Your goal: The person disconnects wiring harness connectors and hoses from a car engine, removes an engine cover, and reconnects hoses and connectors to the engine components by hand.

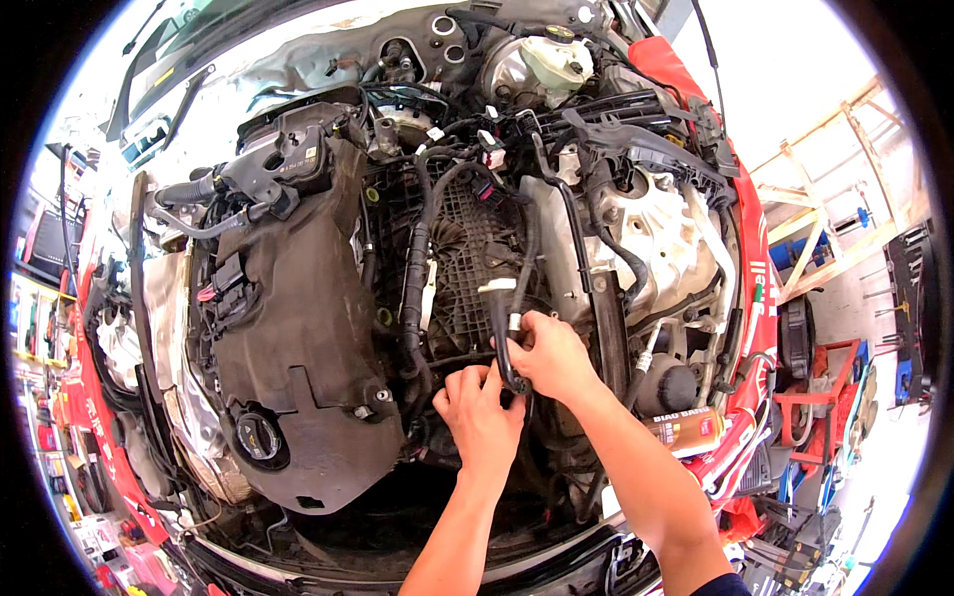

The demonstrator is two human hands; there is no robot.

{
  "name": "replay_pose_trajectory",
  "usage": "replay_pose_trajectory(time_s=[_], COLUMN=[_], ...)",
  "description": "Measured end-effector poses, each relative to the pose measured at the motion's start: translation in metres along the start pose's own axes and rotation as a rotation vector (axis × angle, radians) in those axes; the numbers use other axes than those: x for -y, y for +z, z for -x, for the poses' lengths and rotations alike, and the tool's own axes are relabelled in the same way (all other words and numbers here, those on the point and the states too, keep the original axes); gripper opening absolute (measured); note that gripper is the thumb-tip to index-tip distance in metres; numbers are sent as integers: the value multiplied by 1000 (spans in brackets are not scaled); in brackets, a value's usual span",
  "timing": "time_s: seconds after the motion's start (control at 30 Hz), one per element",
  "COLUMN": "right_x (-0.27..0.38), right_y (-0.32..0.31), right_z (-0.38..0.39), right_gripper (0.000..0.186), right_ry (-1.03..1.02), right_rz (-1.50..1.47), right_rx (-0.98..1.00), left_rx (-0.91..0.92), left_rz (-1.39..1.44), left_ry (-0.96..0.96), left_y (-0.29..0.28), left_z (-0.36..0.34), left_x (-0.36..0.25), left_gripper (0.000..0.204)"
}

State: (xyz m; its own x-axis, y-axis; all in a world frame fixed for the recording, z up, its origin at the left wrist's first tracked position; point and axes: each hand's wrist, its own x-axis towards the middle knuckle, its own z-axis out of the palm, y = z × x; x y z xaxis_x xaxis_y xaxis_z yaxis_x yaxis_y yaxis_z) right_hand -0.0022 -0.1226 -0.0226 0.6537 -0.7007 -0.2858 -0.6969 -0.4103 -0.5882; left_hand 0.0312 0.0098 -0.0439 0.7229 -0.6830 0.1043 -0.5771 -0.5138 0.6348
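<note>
Both my hands are inside an open engine bay, at a black hose (502,323) that runs down the middle of the engine and bends at its lower end. My right hand (553,360) is closed round the hose from the right, its thumb and fingers just below a white band. Lower and to the left, my left hand (479,412) has its fingers curled in against the hose's bent end. Those fingertips are partly hidden. Behind the hose lies a ribbed black plastic intake manifold (462,288), with a thick wiring harness (415,268) along its left side.
A large dark engine cover (298,348) with a round black cap (260,437) fills the left side. A pale fluid reservoir (556,62) stands at the back. On the right, a spray can (686,432) lies by the red fender cover (752,298). Hoses and brackets crowd around.
</note>
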Motion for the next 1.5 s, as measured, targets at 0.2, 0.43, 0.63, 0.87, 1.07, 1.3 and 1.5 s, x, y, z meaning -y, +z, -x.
replay_pose_trajectory(time_s=[0.2,0.43,0.63,0.87,1.07,1.3,1.5], right_x=[-7,-11,-9,4,10,6,-3], right_y=[6,8,1,-9,-8,-9,-11], right_z=[-9,-10,-13,-15,-15,-20,-11], right_gripper=[43,37,35,36,32,36,35], right_ry=[-55,-14,29,12,58,63,91], right_rz=[-26,-243,-249,-53,-107,-77,-164], right_rx=[-8,-57,49,86,118,99,31], left_rx=[-115,-74,-98,-106,-161,-267,-333], left_rz=[-120,-198,-200,-196,-102,-122,-195], left_ry=[-43,77,178,120,27,161,283], left_y=[21,23,27,35,39,42,39], left_z=[-6,-5,-6,-10,-9,-3,-3], left_x=[-5,-6,-4,-4,-3,0,-6], left_gripper=[45,52,63,47,41,44,43])
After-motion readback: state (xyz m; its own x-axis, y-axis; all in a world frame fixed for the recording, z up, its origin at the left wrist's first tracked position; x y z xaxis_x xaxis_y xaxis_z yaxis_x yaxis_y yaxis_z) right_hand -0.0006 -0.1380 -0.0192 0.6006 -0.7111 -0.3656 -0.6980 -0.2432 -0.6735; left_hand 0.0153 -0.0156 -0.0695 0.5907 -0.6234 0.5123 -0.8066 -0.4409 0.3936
